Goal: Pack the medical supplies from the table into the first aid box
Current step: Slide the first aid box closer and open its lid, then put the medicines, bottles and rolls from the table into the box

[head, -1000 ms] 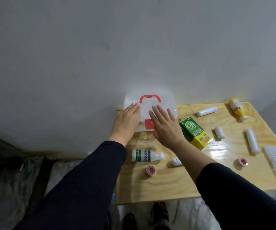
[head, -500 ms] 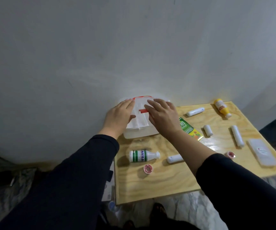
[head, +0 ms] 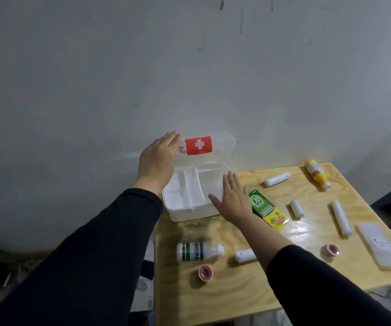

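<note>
At the bench's (head: 248, 278) far left corner, the open first aid box (head: 189, 201): left hand (head: 159, 161) steadies the lid (head: 213, 147), right hand (head: 233, 198) flat, fingers released; supplies unpacked. Keep lid propped while loading.

The clear plastic lid (head: 209, 147) of the white first aid box (head: 191, 196), shut a second ago, now stands raised; the left hand (head: 158, 158) rose with it.

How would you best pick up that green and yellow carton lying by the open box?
Probably from above, pinching the long side edges of the green and yellow carton near its middle. It lies flat on the table, so only those edges are reachable, and the right hand is nearest.
</note>
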Tool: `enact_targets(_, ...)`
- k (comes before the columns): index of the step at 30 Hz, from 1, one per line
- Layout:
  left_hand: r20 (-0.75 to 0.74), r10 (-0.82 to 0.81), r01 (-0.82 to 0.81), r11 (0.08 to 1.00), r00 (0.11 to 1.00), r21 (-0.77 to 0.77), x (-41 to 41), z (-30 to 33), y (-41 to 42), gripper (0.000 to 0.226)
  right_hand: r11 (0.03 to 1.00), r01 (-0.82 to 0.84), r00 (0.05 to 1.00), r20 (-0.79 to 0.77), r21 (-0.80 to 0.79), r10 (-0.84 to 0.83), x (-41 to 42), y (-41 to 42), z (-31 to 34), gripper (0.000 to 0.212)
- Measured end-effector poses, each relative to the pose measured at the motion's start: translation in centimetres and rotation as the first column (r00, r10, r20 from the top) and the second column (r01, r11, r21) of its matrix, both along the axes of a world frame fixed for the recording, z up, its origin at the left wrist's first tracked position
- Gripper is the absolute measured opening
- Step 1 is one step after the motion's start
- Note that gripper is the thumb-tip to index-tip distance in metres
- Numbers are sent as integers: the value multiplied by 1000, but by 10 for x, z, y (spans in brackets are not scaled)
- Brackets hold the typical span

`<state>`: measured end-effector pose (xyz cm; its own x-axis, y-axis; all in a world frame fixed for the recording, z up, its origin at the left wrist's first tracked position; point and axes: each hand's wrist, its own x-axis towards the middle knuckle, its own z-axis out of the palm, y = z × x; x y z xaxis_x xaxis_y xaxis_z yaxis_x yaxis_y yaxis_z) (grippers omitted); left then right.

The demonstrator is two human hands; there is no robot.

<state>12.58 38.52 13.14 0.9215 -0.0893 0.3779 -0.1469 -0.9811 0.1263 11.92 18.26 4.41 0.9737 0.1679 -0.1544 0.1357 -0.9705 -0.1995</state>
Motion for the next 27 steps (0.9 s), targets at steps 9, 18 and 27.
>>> enact_targets(9, -85, 191, -177, 973, 978, 150, 23, -3, -11, 71, 997, 72, 997, 26, 35, -73, -16, 1, -6, 80)
enact_targets(18, -55, 123, -121, 992, 991, 35, -5, -30, -24, 74, 962, 172, 978, 82, 214, -193, -18, -42, 8, 66)
enact_targets(27, -474, 48, -69, 997, 879, -25, -35, -87, -34, 68, 885, 433, 901, -74, 170, -427, -43, -115, -21, 75)
